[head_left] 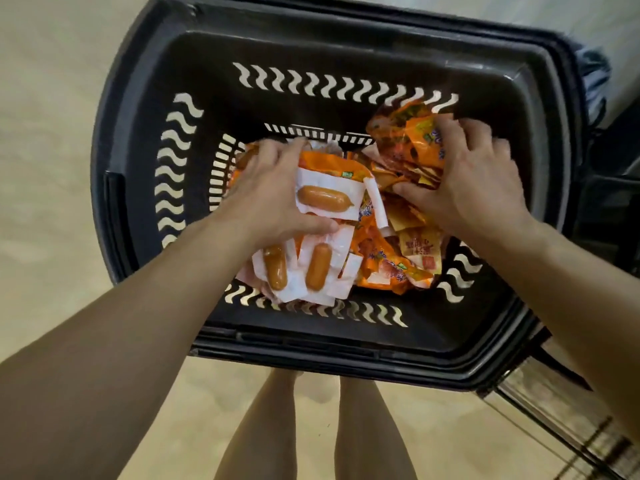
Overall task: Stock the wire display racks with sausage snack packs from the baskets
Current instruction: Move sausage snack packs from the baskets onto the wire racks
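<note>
Left grip (273, 192) clamped on sausage packs (325, 199); right grip (474, 174) clamped on orange packs (412, 147). Deep inside black basket (145, 109), far half bare.

A pale beige floor (52, 133) fills the left side and the bottom of the view. The person's two bare legs (363, 427) stand on that floor at the bottom centre. To the right of the legs, in the lower right corner, a shiny metal frame (540, 403) runs slantwise across the floor. Up from the frame, at the top right, a crumpled dark blue cloth (594, 77) shows, beside a white surface (616, 36).
</note>
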